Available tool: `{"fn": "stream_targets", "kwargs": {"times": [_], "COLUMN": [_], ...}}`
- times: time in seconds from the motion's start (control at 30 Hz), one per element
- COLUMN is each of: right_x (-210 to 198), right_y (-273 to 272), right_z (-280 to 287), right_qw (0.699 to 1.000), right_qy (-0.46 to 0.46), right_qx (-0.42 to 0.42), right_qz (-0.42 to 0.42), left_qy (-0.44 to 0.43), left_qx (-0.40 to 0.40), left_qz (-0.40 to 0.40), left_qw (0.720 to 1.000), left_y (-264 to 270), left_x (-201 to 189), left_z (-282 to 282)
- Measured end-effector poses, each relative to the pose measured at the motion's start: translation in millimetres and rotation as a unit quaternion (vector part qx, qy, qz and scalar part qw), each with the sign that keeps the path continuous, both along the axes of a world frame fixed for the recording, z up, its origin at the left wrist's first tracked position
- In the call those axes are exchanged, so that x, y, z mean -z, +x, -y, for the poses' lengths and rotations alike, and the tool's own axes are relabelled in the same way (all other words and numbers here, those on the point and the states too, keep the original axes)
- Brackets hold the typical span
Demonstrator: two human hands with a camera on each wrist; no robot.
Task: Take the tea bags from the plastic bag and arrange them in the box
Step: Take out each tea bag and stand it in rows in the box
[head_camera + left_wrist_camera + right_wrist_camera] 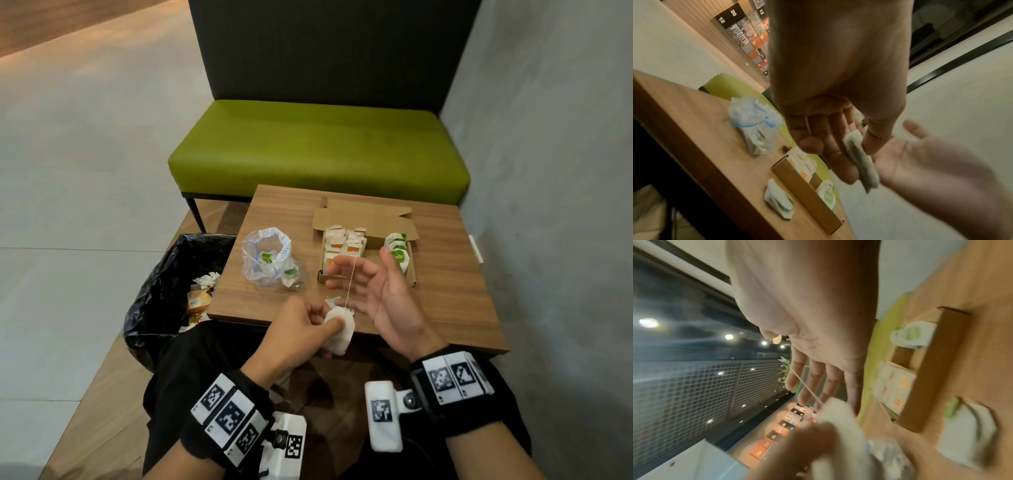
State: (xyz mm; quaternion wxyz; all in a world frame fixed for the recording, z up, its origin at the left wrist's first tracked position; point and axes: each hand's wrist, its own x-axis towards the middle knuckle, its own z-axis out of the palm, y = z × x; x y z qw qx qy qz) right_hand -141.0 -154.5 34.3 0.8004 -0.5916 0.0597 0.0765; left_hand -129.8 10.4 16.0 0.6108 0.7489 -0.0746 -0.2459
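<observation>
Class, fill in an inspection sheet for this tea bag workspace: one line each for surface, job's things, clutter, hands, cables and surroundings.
Surface: small wooden table, brown grain.
Job's things: open cardboard box holding rows of tea bags; clear plastic bag to its left with a few tea bags inside; one loose tea bag held off the table's near edge; its string runs up to the right hand.
Clutter: a tea bag lying on the table by the box's near wall.
Hands: left hand pinches the loose tea bag; right hand spread open, string across its fingers.
Cables: nothing seen.
Surroundings: green bench behind the table; black-lined bin with rubbish at left; grey wall at right.
</observation>
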Motion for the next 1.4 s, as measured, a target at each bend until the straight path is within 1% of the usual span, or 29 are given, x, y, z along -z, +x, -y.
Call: {"fn": "stream_targets", "kwargs": {"times": [0.07,0.13,0.2,0.23,0.33,0.47,0.53,0.57,0.6,0.67,0.7,0.73,0.8,0.83,0.87,0.9,0.97,1.03,1.1,1.17,1.2,1.27,1.4], "right_x": [-13.9,-21.2,-18.2,-14.6,1.7,20.7,27.8,30.8,32.4,35.4,36.6,38.0,41.1,43.4,44.1,43.8,41.5,39.5,40.7,43.1,45.5,51.5,58.6], "right_y": [-5.4,-17.8,-32.3,-38.7,-49.5,-48.5,-47.1,-46.9,-47.3,-50.0,-52.3,-54.2,-57.2,-58.5,-59.9,-61.1,-63.2,-63.0,-58.4,-50.8,-46.6,-40.1,-29.6], "right_z": [-0.3,-2.7,-3.6,-3.8,-3.7,-4.9,-3.6,-3.6,-4.6,-8.7,-11.0,-12.5,-14.0,-14.3,-14.9,-15.4,-14.6,-12.8,-10.3,-7.5,-6.4,-5.2,-9.2], "right_qw": [0.996,0.984,0.972,0.969,0.974,0.985,0.989,0.990,0.990,0.982,0.972,0.952,0.887,0.862,0.855,0.861,0.889,0.909,0.911,0.908,0.912,0.919,0.896], "right_qy": [-0.075,-0.152,-0.206,-0.214,-0.179,-0.084,-0.029,-0.021,-0.040,-0.124,-0.177,-0.248,-0.398,-0.439,-0.450,-0.439,-0.383,-0.336,-0.327,-0.349,-0.357,-0.369,-0.439], "right_qx": [-0.008,-0.023,-0.044,-0.047,-0.006,0.094,0.103,0.092,0.076,0.041,0.027,0.019,0.003,-0.011,-0.025,-0.035,-0.032,0.015,0.088,0.134,0.136,0.110,0.040], "right_qz": [0.047,0.088,0.103,0.113,0.141,0.119,0.104,0.107,0.115,0.140,0.155,0.178,0.235,0.253,0.257,0.254,0.249,0.245,0.236,0.189,0.149,0.084,0.055], "left_qy": [0.014,0.016,-0.011,-0.028,-0.041,-0.061,-0.073,-0.081,-0.087,-0.093,-0.094,-0.093,-0.085,-0.079,-0.075,-0.073,-0.077,-0.088,-0.106,-0.123,-0.129,-0.137,-0.141], "left_qx": [-0.014,-0.044,-0.073,-0.083,-0.095,-0.095,-0.098,-0.099,-0.101,-0.108,-0.115,-0.124,-0.143,-0.150,-0.157,-0.162,-0.164,-0.156,-0.149,-0.146,-0.144,-0.141,-0.131], "left_qz": [-0.016,-0.025,-0.032,-0.033,-0.015,0.006,0.011,0.014,0.017,0.020,0.020,0.021,0.030,0.038,0.044,0.049,0.047,0.042,0.037,0.040,0.043,0.046,0.038], "left_qw": [1.000,0.999,0.997,0.996,0.994,0.994,0.992,0.992,0.991,0.990,0.989,0.988,0.986,0.985,0.984,0.983,0.982,0.983,0.982,0.981,0.980,0.979,0.981], "left_y": [3.5,9.7,17.4,21.5,29.6,35.4,36.6,36.4,36.0,35.5,35.6,35.7,36.1,36.2,36.3,36.3,35.8,34.9,33.5,31.7,30.7,29.0,26.2], "left_x": [9.7,13.3,13.7,12.5,7.0,-0.2,-2.2,-2.7,-3.0,-2.9,-2.3,-1.8,-0.6,0.2,0.9,1.4,2.0,1.0,-1.6,-5.2,-7.2,-10.5,-14.7], "left_z": [0.0,0.1,-0.3,-0.6,-1.2,2.0,4.3,5.4,6.4,8.1,8.6,9.3,9.7,9.5,9.1,8.4,7.1,5.8,5.6,6.3,6.7,6.7,6.0]}}
